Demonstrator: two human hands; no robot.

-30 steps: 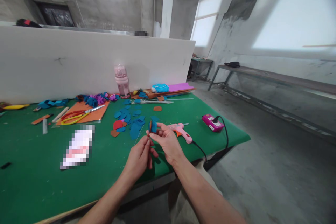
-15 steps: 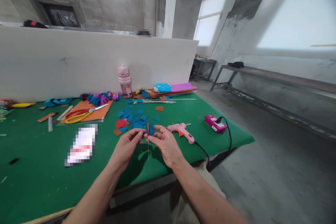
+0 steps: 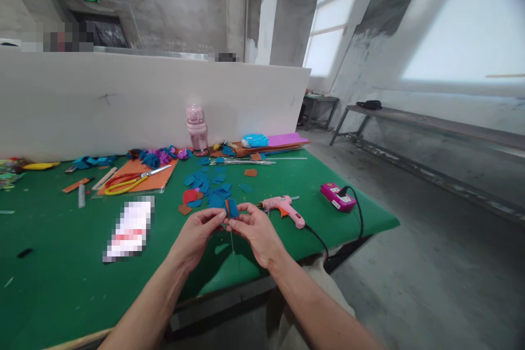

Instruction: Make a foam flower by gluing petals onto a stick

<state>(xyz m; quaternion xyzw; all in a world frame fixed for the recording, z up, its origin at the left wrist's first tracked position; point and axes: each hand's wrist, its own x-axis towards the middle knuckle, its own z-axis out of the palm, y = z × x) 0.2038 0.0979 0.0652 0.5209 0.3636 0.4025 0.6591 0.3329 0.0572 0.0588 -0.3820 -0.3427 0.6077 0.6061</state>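
Far to my left on the tabletop (image 3: 61,262), near the back edge, the scissors (image 3: 130,179) lie on an orange sheet (image 3: 159,175). The bottle (image 3: 197,130) stands against the white partition (image 3: 123,104). A scatter of blue scraps (image 3: 207,183) lies mid-table, just beyond my fingers.

My left hand (image 3: 197,232) hovers over the near edge, thumb and forefinger pinched on the left side of the bud (image 3: 232,208), a small blue felt wrap with a strip of orange at its core. The bud sits between my two hands, lifted off the cloth and above the near edge.

Its wire (image 3: 232,240) hangs straight down from it toward me, so the long axis runs close to upright. The felt end points up and away toward the scraps, and the bare end points at the near edge.

My right hand (image 3: 258,235) closes on the bud's right side, fingertips meeting the left ones across it — both hands grip it and neither is nearer than the other.

Just right of that hand the glue gun (image 3: 283,206) lies with its nozzle toward the back-right and its handle toward my wrist — close but not touching. Its cord runs off the near edge. The pink socket (image 3: 337,197) sits by the right corner, well apart.
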